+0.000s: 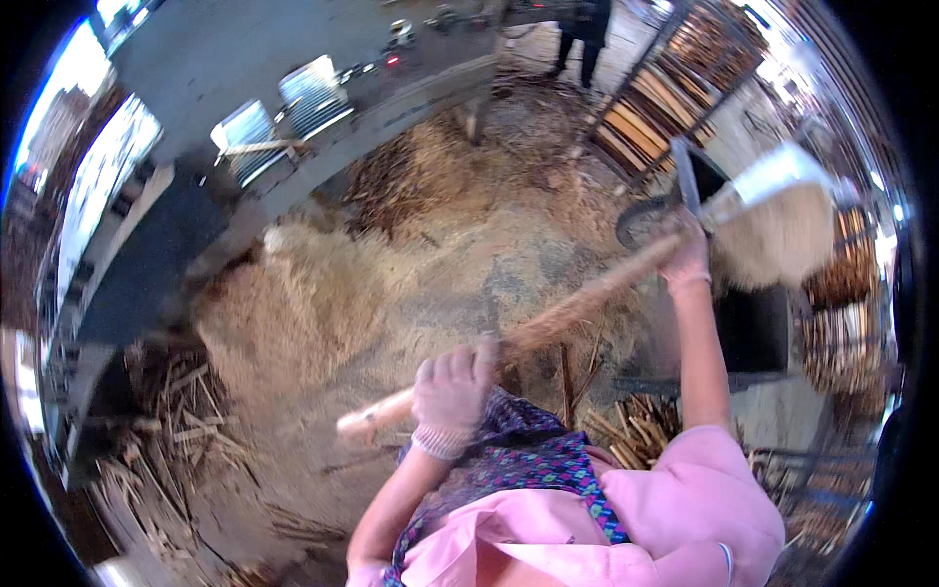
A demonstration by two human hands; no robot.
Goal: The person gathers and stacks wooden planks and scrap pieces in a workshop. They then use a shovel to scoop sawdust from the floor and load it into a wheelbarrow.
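Note:
A long wooden-handled shovel [577, 301] slants across in front of me, rising to the right. My left hand [453, 396], in a pale knit glove, is closed round the handle near its lower left end. Farther up, close to the blade, my gloved right hand [688, 256] grips the same handle with the arm stretched out. The pale blade [763, 182] is blurred by motion. A mass of sawdust [781, 240] shows at the blade, over a dark open-topped container [758, 333]; whether it still rests on the blade I cannot tell.
A heap of sawdust [293, 308] spreads across the floor ahead and left. Broken wood strips [191, 440] litter the lower left. A grey machine [391, 108] stands along the far left. Racks of wood strips [650, 117] line the right, and another person [584, 44] stands far off.

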